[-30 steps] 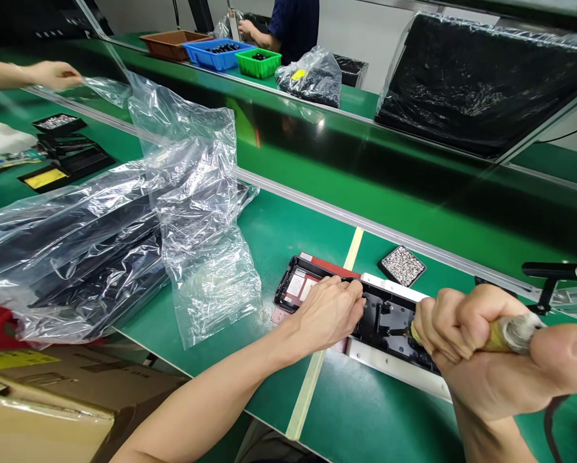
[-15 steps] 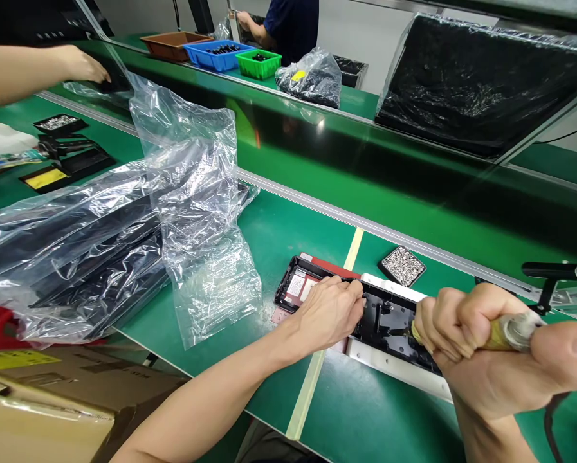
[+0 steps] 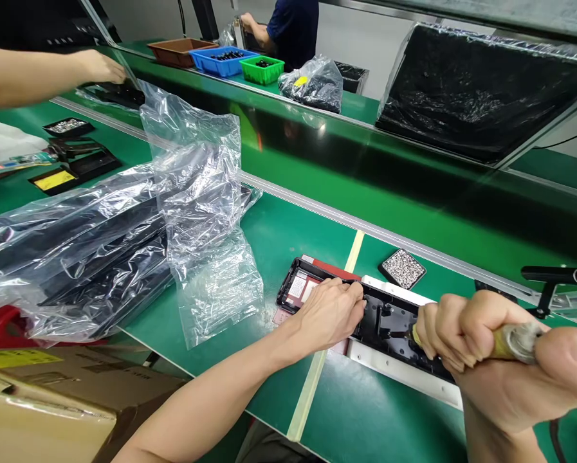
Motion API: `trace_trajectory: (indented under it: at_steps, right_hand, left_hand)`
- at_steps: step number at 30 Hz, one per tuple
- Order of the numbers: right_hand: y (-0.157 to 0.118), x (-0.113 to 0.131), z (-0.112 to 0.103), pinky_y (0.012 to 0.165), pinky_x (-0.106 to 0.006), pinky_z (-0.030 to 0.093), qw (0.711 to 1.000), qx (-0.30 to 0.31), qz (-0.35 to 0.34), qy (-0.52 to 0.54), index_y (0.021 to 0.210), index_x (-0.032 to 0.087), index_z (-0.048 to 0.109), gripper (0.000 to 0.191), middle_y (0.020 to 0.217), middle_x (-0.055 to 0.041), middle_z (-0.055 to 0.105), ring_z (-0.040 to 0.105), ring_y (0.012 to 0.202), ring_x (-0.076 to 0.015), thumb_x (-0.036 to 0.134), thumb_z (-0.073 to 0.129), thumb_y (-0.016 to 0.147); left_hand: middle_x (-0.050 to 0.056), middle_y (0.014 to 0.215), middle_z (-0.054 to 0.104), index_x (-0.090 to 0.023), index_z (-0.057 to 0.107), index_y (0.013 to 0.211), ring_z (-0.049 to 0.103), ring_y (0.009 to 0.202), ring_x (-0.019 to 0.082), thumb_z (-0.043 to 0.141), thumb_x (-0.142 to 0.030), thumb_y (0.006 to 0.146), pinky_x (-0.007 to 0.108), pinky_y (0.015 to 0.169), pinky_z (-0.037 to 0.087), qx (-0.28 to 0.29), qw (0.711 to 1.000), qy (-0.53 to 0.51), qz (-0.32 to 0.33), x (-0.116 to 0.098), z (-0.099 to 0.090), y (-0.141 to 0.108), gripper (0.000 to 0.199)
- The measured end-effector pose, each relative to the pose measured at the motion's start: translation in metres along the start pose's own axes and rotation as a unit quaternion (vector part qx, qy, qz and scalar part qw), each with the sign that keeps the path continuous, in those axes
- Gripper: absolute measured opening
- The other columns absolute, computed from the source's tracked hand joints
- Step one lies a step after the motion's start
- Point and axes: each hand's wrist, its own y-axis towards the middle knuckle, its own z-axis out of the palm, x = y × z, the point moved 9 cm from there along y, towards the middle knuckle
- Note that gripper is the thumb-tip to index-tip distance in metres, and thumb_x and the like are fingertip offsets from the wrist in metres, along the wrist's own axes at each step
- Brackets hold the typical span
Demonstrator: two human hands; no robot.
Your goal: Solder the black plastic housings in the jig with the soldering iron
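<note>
A long black plastic housing lies in a white fixture on the green bench, its left end framing an opening over a red surface with white labels. My left hand is closed over the middle of the housing, fingers curled; whatever its fingertips cover is hidden. In my right hand is a screwdriver with a yellow-wrapped handle, gripped in a fist with the thumb towards its rear end. The tool's shaft points left, down into the housing; its very tip is hard to make out.
Behind the housing sits a black tray of small silvery parts. Plastic-bagged dark parts cover the left side, near a cardboard box. A co-worker's hand reaches in from upper left. Bins stand beyond the divider.
The view has shifted slightly. My hands hold nearly the same poses, with the screwdriver still angled into the housing. The co-worker's hand at upper left has moved a little to the right.
</note>
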Motion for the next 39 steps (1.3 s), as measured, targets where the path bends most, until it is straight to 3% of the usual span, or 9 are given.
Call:
trace_trajectory:
  at_steps: [4, 6, 9, 13, 16, 21, 27, 33, 39]
  right_hand:
    - [-0.003, 0.004, 0.0, 0.049, -0.037, 0.044, 0.996, 0.091, 0.01, -0.007, 0.07, 0.022, 0.064, 0.048, 0.052, -0.0014, 0.049, 0.048, 0.046, -0.0175, 0.061, 0.051, 0.095]
    - [-0.006, 0.006, -0.007, 0.052, -0.041, 0.047, 0.995, 0.098, 0.013, -0.011, 0.072, 0.022, 0.065, 0.05, 0.054, -0.0021, 0.051, 0.051, 0.047, -0.0191, 0.064, 0.049, 0.096]
    - [-0.005, 0.014, -0.021, 0.049, -0.042, 0.047, 0.998, 0.065, -0.011, -0.02, 0.074, 0.023, 0.065, 0.049, 0.054, -0.0011, 0.049, 0.052, 0.043, -0.0198, 0.067, 0.053, 0.093]
    - [0.005, 0.036, -0.035, 0.036, -0.035, 0.036, 0.992, -0.043, -0.107, -0.048, 0.063, 0.023, 0.06, 0.057, 0.046, 0.0018, 0.042, 0.041, 0.032, -0.0141, 0.068, 0.048, 0.096]
    - [0.015, 0.042, -0.036, 0.033, -0.032, 0.033, 0.985, -0.1, -0.129, -0.061, 0.058, 0.023, 0.056, 0.059, 0.043, 0.0027, 0.041, 0.038, 0.029, -0.0124, 0.069, 0.054, 0.093]
    - [0.023, 0.044, -0.025, 0.029, -0.03, 0.032, 0.981, -0.073, -0.163, -0.073, 0.056, 0.022, 0.057, 0.061, 0.041, 0.0026, 0.043, 0.037, 0.027, -0.0122, 0.07, 0.052, 0.094]
    - [0.018, 0.033, -0.029, 0.032, -0.03, 0.035, 0.981, -0.127, -0.123, -0.077, 0.056, 0.022, 0.053, 0.061, 0.043, 0.0026, 0.043, 0.038, 0.03, -0.0124, 0.069, 0.047, 0.096]
    - [0.02, 0.025, -0.03, 0.03, -0.032, 0.034, 0.983, -0.135, -0.1, -0.071, 0.056, 0.023, 0.054, 0.055, 0.042, 0.0029, 0.044, 0.037, 0.03, -0.0141, 0.068, 0.057, 0.088]
    - [0.024, 0.021, -0.028, 0.03, -0.031, 0.033, 0.984, -0.141, -0.09, -0.057, 0.054, 0.023, 0.056, 0.055, 0.04, 0.0021, 0.041, 0.037, 0.03, -0.0148, 0.063, 0.051, 0.092]
  left_hand:
    - [0.002, 0.076, 0.065, -0.021, 0.053, 0.092, 0.061, 0.073, 0.024, 0.041, -0.028, 0.108, 0.036, 0.069, 0.042, 0.006, 1.0, -0.012, -0.006, 0.001, 0.0, 0.0, 0.021]
    - [0.002, 0.077, 0.066, -0.021, 0.053, 0.092, 0.061, 0.073, 0.024, 0.042, -0.027, 0.108, 0.036, 0.069, 0.042, 0.007, 1.0, -0.019, -0.01, 0.002, 0.0, 0.001, 0.02]
    - [0.002, 0.079, 0.067, -0.021, 0.054, 0.092, 0.061, 0.074, 0.023, 0.044, -0.026, 0.107, 0.036, 0.07, 0.042, 0.012, 0.999, -0.026, -0.013, 0.002, -0.001, 0.001, 0.019]
    - [0.003, 0.082, 0.069, -0.02, 0.056, 0.093, 0.063, 0.078, 0.024, 0.044, -0.024, 0.107, 0.035, 0.072, 0.043, 0.024, 0.999, -0.028, -0.018, 0.002, -0.001, 0.0, 0.019]
    - [0.003, 0.084, 0.07, -0.02, 0.058, 0.095, 0.064, 0.081, 0.024, 0.045, -0.026, 0.107, 0.036, 0.073, 0.043, 0.032, 0.999, -0.027, -0.026, 0.003, -0.001, -0.001, 0.018]
    - [0.003, 0.084, 0.07, -0.02, 0.058, 0.095, 0.065, 0.081, 0.024, 0.044, -0.027, 0.108, 0.037, 0.074, 0.044, 0.035, 0.999, -0.028, -0.028, 0.004, 0.0, 0.0, 0.02]
    - [0.003, 0.084, 0.069, -0.019, 0.059, 0.096, 0.063, 0.081, 0.024, 0.045, -0.025, 0.107, 0.037, 0.074, 0.045, 0.03, 0.999, -0.035, -0.023, 0.004, 0.0, -0.002, 0.019]
    - [0.002, 0.084, 0.068, -0.019, 0.059, 0.096, 0.062, 0.079, 0.023, 0.044, -0.026, 0.107, 0.037, 0.074, 0.046, 0.025, 0.999, -0.034, -0.023, 0.003, 0.001, -0.002, 0.02]
    - [0.002, 0.084, 0.069, -0.02, 0.058, 0.095, 0.062, 0.079, 0.024, 0.043, -0.026, 0.107, 0.037, 0.075, 0.045, 0.027, 0.999, -0.038, -0.019, 0.001, 0.001, -0.001, 0.02]
